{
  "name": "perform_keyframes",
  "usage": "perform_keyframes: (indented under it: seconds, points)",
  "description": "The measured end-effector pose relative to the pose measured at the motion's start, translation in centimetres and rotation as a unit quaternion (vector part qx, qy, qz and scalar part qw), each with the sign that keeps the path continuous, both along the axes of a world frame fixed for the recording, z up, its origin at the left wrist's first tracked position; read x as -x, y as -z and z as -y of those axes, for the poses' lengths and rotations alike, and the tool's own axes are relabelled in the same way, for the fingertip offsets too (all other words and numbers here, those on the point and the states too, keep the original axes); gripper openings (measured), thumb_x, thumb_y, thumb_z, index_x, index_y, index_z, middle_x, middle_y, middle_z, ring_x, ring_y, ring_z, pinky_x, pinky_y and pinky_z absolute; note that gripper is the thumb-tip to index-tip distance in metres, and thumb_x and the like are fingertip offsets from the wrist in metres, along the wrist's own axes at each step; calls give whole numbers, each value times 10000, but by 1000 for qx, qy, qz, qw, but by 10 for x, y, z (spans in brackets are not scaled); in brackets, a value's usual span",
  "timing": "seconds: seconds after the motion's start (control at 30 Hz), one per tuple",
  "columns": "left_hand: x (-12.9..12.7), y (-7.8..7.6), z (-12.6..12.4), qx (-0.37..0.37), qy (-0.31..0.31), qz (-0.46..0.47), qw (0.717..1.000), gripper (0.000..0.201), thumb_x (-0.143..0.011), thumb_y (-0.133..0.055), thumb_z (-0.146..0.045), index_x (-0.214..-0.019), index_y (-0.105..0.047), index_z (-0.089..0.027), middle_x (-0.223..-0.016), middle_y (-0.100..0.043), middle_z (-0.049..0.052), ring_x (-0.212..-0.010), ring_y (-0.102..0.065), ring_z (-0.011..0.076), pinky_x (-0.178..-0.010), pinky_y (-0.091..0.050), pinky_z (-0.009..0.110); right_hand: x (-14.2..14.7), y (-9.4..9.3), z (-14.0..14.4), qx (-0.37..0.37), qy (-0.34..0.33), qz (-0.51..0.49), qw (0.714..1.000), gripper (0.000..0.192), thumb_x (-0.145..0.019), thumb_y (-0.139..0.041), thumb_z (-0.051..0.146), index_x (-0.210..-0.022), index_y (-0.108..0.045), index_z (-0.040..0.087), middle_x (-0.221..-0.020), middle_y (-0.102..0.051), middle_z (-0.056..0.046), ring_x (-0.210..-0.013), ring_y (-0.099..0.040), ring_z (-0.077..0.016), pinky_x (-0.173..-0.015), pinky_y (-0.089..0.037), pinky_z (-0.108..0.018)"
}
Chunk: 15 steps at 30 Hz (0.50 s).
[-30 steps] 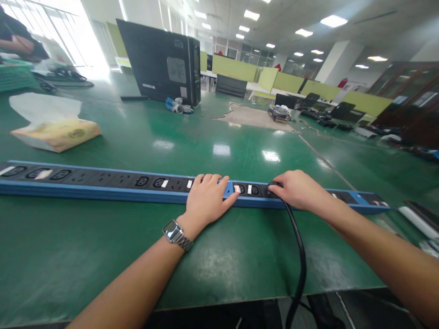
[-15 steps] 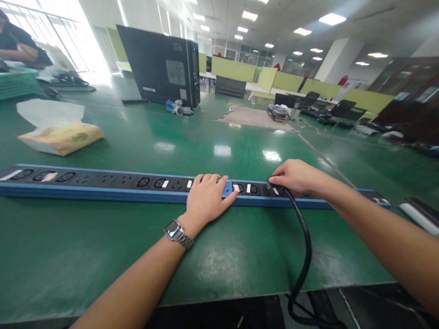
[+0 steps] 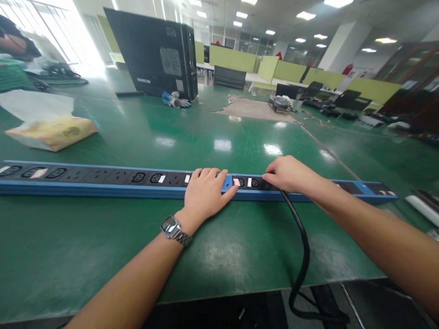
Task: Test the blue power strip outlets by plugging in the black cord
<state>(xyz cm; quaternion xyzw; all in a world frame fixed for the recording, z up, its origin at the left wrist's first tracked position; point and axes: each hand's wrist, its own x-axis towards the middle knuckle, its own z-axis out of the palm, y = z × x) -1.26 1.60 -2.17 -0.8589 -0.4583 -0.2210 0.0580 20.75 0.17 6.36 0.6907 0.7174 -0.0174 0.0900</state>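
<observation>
A long blue and black power strip lies across the green table, its face full of sockets and a few white labels. My left hand lies over its middle, fingers across the far edge and thumb on the near side, gripping it. A metal-band watch is on that wrist. To the right, my right hand is closed on a black plug, mostly hidden by the fingers, down at the strip's sockets. How far the plug sits in a socket cannot be seen. Its thick black cord hangs over the table's front edge.
A tissue pack lies at the left, behind the strip. Farther back stand a black computer case and a pair of gloves. A white-edged object lies at the right. A person is at the far left, near a green basket.
The view has shifted slightly. My right hand has moved a little left along the strip and presses lower with the plug. My left hand stays on the strip.
</observation>
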Motion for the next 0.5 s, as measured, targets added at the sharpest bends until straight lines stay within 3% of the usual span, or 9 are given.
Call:
perform_keyframes:
  seconds: [0.2,0.3,0.4,0.5]
  points:
    - [0,0,1,-6,-3,-10,1000,549,-934,-344,-568,-1226,-608,-186,-1130,-670,110,-1071,-572,285,-963,-361,438,1,19,16,-28,3,19,999,413,-914,-414,383,-944,-765,167,-923,-744,-113,-855,-678,-221,-736,-464,-285]
    - [-2,-2,1,-8,-14,-18,1000,541,-930,-341,-576,-1202,-621,-200,-1099,-677,102,-1042,-578,286,-945,-371,435,-6,2,22,-65,9,-22,998,353,-898,-451,338,-941,-766,185,-930,-748,-88,-866,-682,-212,-731,-469,-273]
    - [-3,-3,1,-5,-13,-25,1000,536,-927,-345,-575,-1186,-629,-201,-1079,-681,106,-1029,-580,292,-930,-377,440,-21,-29,28,-103,65,-73,990,364,-906,-430,330,-991,-755,190,-811,-742,-67,-725,-682,-181,-665,-474,-263]
    - [-3,-3,1,-6,-14,-28,1000,547,-928,-336,-577,-1196,-626,-199,-1085,-679,111,-1035,-578,297,-928,-376,447,-28,-34,32,-52,96,-78,991,409,-887,-458,472,-930,-751,189,-732,-719,-65,-647,-665,-183,-619,-469,-272]
